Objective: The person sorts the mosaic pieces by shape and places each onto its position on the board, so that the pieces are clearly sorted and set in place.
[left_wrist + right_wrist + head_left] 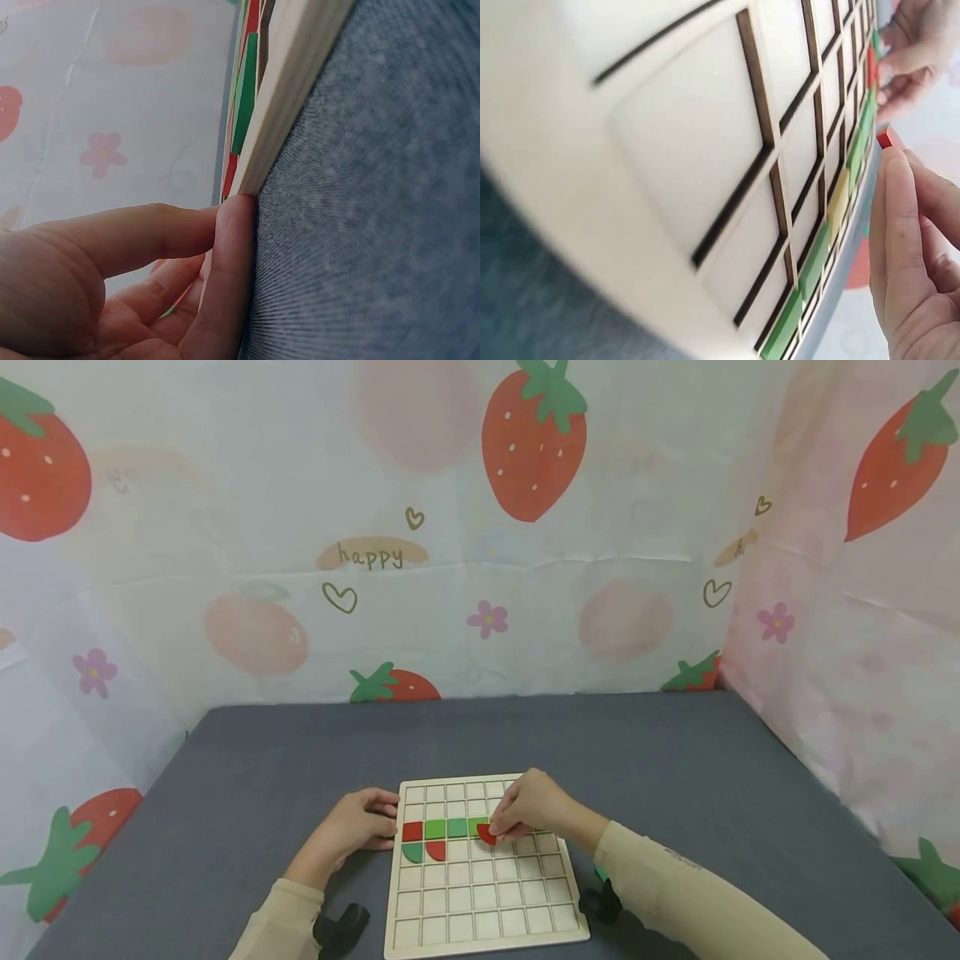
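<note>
A pale wooden grid board [447, 927] lies on the grey tabletop. My right hand [542, 806] pinches a red rounded piece [486, 834] between thumb and fingertips, over the board; the piece's edge [886, 138] shows in the right wrist view. My left hand [351, 828] touches the board's left edge with extended fingers, thumb beside them. A red square [412, 832] and several green squares [435, 829] fill part of one row, which continues beneath my right hand. Below sit a green quarter-round piece [412, 852] and a red quarter-round piece [436, 851]. A yellow piece [838, 196] appears in the right wrist view.
A green piece [602, 873] lies right of the board, partly hidden by the right sleeve. Black wrist devices [341, 930] sit below both forearms. Strawberry-print curtains [450, 635] stand behind and beside the grey table [300, 752].
</note>
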`<control>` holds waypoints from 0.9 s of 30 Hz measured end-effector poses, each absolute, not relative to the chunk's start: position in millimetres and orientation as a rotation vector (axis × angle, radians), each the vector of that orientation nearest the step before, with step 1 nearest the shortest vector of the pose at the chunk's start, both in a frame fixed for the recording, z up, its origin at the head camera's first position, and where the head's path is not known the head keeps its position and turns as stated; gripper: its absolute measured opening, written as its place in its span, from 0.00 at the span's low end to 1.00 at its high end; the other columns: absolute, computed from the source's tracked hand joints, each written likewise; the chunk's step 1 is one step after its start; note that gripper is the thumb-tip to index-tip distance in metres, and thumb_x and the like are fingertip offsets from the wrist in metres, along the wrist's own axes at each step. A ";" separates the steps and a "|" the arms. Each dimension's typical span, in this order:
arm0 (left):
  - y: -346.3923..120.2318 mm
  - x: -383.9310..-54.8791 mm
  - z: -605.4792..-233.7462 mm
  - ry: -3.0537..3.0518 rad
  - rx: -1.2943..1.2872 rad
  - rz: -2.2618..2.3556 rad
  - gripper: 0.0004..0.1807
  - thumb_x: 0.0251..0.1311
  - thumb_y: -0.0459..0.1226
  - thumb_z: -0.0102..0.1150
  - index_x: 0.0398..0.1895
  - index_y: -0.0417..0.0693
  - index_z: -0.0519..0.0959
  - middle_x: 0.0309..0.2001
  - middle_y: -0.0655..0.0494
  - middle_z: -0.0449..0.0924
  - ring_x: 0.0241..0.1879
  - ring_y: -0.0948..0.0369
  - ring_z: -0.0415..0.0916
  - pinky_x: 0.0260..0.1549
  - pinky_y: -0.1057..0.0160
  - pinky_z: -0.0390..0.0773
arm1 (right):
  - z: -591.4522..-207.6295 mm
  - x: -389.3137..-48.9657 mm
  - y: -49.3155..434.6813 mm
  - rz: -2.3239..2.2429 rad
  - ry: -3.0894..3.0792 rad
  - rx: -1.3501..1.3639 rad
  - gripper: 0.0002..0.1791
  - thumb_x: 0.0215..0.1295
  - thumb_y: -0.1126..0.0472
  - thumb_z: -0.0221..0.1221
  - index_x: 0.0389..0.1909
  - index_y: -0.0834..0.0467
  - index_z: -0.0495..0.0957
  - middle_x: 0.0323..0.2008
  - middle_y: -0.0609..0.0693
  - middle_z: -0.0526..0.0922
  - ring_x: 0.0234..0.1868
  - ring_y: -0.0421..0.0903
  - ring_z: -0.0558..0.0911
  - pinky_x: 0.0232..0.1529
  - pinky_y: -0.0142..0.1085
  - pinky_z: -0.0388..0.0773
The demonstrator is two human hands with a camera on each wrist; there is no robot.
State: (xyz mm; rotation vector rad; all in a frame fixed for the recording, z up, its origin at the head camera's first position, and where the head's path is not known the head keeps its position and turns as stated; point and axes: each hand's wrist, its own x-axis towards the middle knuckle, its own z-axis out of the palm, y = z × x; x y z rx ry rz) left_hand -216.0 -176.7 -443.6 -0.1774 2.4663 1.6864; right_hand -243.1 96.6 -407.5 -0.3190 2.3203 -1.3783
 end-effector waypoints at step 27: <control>-178.0 -217.1 -443.7 2.461 -0.178 1.692 0.25 0.54 0.22 0.60 0.59 0.31 0.74 0.44 0.42 0.75 0.33 0.59 0.80 0.31 0.60 0.88 | -413.2 -236.8 55.1 -1.307 2.318 -0.340 0.04 0.51 0.75 0.69 0.23 0.67 0.84 0.21 0.58 0.86 0.17 0.42 0.84 0.25 0.35 0.86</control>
